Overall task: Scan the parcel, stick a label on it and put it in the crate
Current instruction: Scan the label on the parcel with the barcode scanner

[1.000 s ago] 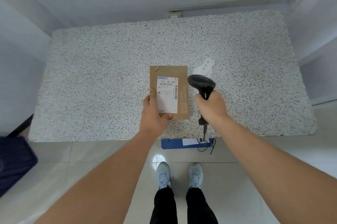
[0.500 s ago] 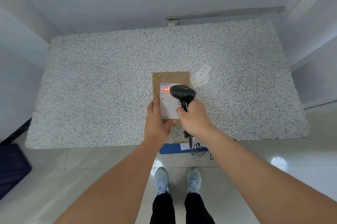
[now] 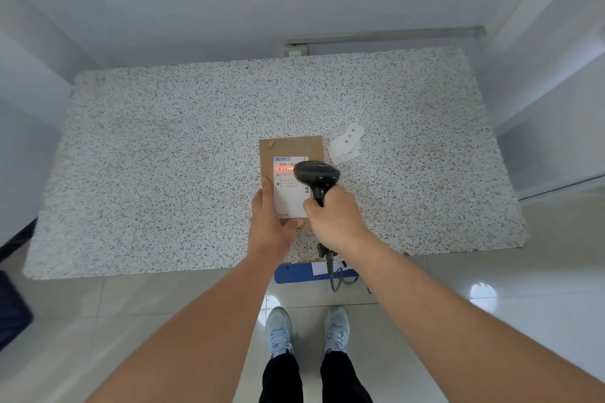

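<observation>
A flat brown cardboard parcel (image 3: 291, 147) lies on the speckled table (image 3: 163, 157), near its front edge. A white shipping label (image 3: 288, 196) covers the parcel's middle. My left hand (image 3: 270, 225) grips the parcel's near left corner, thumb on the label's lower edge. My right hand (image 3: 337, 222) holds a black barcode scanner (image 3: 316, 175) by its handle, head over the label's upper right. A red scan line glows across the barcode at the label's top. The scanner's cable hangs off the table edge.
Small white paper labels (image 3: 347, 143) lie just right of the parcel. A blue crate rim (image 3: 294, 272) shows on the floor under the table's front edge. White walls close in behind and on both sides. My feet stand on glossy tiles.
My right hand moved the scanner left from beside the parcel to above the label, and a red scan line now lights the barcode. My left hand kept its hold.
</observation>
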`<state>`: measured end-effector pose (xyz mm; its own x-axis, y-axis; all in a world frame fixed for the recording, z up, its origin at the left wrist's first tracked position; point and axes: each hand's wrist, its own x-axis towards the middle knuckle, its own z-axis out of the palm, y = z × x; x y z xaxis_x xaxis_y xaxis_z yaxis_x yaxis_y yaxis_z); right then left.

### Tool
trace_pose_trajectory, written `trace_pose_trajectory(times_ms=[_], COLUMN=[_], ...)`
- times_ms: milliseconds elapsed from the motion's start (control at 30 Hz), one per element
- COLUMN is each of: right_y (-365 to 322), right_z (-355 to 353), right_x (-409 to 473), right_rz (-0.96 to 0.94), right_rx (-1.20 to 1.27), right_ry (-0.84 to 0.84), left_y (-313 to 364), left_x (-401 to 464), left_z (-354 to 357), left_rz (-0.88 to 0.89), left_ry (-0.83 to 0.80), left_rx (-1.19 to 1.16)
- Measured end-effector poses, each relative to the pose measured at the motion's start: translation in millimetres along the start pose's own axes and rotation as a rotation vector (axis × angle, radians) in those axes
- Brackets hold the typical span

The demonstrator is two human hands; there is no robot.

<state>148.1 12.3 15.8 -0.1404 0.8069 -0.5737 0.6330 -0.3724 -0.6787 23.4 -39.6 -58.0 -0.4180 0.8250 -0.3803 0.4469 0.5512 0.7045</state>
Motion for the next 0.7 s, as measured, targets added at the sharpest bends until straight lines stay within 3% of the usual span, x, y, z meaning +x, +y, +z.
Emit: trace_pose_trajectory(times_ms=[700], right_y=[4.6], right_z=[-2.4], right_x=[-15.6], right_rz=[-0.042], right_rx=[-0.07], right_ry=[0.029], left_y=[0.9], left_x=[-5.6], left_z=[-3.1], left_rz=[-0.008], left_ry=[-0.005], left_rx=[-0.039])
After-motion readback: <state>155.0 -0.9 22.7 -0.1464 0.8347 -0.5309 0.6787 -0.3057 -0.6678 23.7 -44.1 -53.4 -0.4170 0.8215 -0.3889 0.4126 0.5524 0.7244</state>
